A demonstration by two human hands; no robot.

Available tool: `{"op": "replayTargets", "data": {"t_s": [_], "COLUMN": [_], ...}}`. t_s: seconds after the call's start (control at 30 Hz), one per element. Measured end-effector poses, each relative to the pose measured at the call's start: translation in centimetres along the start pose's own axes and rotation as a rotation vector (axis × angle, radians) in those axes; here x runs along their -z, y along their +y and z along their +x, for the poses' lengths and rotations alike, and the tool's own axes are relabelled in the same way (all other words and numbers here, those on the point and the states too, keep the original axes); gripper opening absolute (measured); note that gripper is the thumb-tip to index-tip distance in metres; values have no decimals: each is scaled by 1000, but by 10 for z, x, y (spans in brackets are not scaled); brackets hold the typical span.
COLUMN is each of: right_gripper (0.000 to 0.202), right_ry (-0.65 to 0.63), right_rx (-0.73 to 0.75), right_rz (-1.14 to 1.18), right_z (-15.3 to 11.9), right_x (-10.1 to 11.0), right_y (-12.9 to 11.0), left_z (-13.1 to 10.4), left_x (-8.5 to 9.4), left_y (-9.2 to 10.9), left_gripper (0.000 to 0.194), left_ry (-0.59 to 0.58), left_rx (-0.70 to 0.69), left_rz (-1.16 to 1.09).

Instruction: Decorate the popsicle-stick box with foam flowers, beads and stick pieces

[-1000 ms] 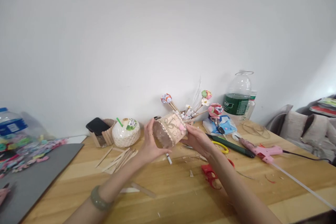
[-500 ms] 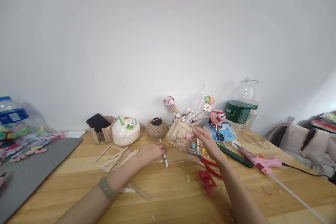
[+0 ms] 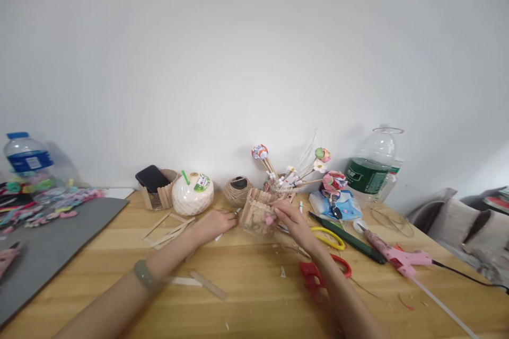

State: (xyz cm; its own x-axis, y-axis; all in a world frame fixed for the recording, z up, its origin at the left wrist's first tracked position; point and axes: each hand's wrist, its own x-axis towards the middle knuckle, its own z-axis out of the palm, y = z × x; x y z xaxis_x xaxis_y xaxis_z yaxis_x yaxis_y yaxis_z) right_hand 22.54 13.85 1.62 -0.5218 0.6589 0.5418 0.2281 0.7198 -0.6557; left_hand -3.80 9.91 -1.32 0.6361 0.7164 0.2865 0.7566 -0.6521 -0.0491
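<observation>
Small stick-clad clear container (image 3: pixel 257 215) before twine ball (image 3: pixel 237 191); right hand (image 3: pixel 293 222) at its rim, pinch unclear. Left hand (image 3: pixel 218 224) pinches slim white pen (image 3: pixel 218 237). Container probably light, stiff; grip lower walls, spare pink trim.

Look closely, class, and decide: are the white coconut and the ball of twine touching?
Apart. The head view shows a narrow gap between the coconut's right side and the ball of twine.
</observation>
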Motion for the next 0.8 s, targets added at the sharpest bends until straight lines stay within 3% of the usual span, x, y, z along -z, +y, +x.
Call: {"op": "replayTargets", "data": {"t_s": [0.23,0.33,0.43,0.6,0.7,0.8], "right_gripper": [28,27,29,27,27,28], "right_ry": [-65,5,119,25,-64,-126], "right_rx": [87,45,-48,-141,-118,-83], "right_rz": [-46,-71,-107,-153,-134,-87], "right_z": [-3,-5,-4,-5,-6,-6], "right_x": [-13,-8,-1,-1,-7,-9], "right_y": [-15,-11,8,38,36,26], "left_z": [-6,-9,-12,-9,-3,1], "left_x": [7,8,7,6,5,0], "left_y": [12,15,14,21,32,39], "left_gripper": [23,28,34,42,41,51], "left_ry": [62,105,135,171,181,195], "left_rx": [286,403,497,554,546,508], "left_rz": [-199,-281,-368,-514,-593,-682]}}
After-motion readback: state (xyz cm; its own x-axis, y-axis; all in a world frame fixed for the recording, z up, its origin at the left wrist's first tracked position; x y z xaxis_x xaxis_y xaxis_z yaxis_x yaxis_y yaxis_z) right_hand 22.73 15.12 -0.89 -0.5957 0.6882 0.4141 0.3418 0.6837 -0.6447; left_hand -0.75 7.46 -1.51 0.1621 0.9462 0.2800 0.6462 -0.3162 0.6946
